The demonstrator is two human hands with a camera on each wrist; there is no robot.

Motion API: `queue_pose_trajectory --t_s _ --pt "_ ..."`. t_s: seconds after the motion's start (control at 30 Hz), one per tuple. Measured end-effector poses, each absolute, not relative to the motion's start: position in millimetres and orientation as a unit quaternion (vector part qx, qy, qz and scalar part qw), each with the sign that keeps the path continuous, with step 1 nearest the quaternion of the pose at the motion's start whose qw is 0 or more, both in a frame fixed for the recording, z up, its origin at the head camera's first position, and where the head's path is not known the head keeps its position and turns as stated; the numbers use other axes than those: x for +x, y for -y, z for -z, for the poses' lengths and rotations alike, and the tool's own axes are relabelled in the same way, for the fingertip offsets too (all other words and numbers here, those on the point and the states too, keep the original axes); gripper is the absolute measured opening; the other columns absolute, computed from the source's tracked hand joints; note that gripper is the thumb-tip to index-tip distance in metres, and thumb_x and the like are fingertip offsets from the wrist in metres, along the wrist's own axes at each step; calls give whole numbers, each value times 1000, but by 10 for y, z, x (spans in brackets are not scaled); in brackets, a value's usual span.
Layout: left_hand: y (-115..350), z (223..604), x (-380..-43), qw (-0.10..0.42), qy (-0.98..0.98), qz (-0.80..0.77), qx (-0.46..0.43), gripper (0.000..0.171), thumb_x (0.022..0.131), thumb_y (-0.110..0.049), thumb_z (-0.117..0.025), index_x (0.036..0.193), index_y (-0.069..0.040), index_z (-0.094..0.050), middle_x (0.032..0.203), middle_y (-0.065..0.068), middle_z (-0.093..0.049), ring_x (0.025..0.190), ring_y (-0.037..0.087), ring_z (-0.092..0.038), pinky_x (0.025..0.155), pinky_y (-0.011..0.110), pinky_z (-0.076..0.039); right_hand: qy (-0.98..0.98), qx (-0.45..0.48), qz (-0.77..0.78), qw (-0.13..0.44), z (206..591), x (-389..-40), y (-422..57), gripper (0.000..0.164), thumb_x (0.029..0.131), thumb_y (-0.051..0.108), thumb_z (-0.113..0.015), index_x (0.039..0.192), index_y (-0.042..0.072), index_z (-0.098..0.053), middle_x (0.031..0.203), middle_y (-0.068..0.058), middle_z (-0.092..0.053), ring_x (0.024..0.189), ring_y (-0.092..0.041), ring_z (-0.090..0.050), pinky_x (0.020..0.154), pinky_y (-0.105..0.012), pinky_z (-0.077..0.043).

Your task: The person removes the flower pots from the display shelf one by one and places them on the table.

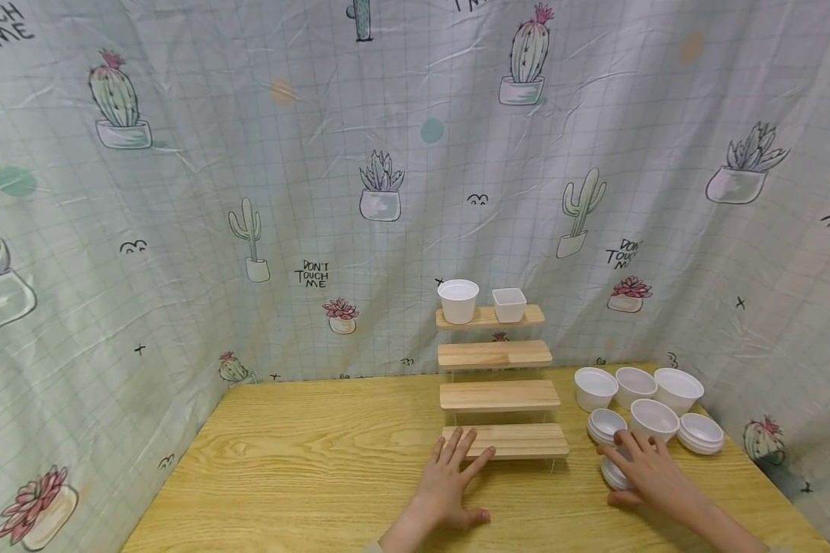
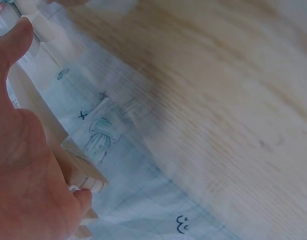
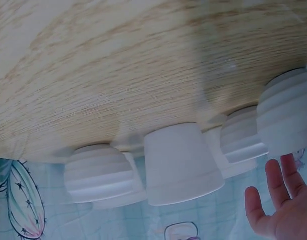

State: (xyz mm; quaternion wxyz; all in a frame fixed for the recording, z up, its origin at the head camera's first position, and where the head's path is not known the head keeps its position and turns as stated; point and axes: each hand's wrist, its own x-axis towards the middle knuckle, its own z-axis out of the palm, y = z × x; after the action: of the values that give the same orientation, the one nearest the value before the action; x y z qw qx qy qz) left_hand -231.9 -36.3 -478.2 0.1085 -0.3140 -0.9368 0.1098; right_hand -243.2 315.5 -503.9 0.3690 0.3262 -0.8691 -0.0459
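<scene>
My right hand [image 1: 653,472] hovers with bent, spread fingers over the nearest white ribbed bowl [image 1: 610,475], which it partly hides. In the right wrist view, fingertips [image 3: 276,172] are right at the rim of that ribbed bowl [image 3: 288,112], which stands on the table. My left hand [image 1: 449,480] is spread at the left end of the lowest wooden step [image 1: 519,442] of a tiered display stand. Its fingers overlap the step's front edge in the head view. The left wrist view shows the palm [image 2: 28,175] beside the step ends [image 2: 86,177].
A round white cup [image 1: 459,303] and a square white cup [image 1: 509,306] stand on the top step. Several white pots, among them a plain tapered pot [image 1: 595,390] and a ribbed bowl [image 1: 701,434], cluster on the table's right side. A cactus-print curtain [image 1: 415,253] hangs behind the table [image 1: 304,461].
</scene>
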Motion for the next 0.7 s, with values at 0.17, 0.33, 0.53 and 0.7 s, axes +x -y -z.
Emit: queue_pose_trajectory --t_s 0.17,0.33,0.53,0.7 --pt "357 4793 -2331 105 938 -108 -314 86 72 -74 -44 142 -35 -13 150 4 -15 138 23 -18 108 39 -26 865 325 49 380 5003 -2433 -3136 66 57 67 -59 100 17 -57 91 -6 -47 82 -23 -45 60 -35 -31" --pt "355 4805 -2335 107 937 -112 -313 87 71 -74 -43 142 -35 -13 150 4 -15 138 23 -18 108 38 -26 866 320 30 383 4926 -2418 -3091 60 61 61 -61 101 16 -58 94 -6 -47 83 -23 -45 59 -36 -34" --pt "355 4825 -2343 106 937 -106 -314 87 71 -74 -44 142 -36 -12 150 4 -15 138 24 -17 109 39 -26 873 310 -3 377 4814 -2401 -3005 52 72 58 -59 102 16 -60 94 -5 -49 82 -19 -46 61 -37 -35" --pt "360 4818 -2336 102 939 -106 -312 87 72 -74 -44 142 -36 -11 150 4 -14 138 23 -17 109 39 -25 871 313 -13 377 4743 -2419 -2946 48 69 52 -64 101 17 -59 96 -6 -50 83 -20 -46 61 -36 -34"
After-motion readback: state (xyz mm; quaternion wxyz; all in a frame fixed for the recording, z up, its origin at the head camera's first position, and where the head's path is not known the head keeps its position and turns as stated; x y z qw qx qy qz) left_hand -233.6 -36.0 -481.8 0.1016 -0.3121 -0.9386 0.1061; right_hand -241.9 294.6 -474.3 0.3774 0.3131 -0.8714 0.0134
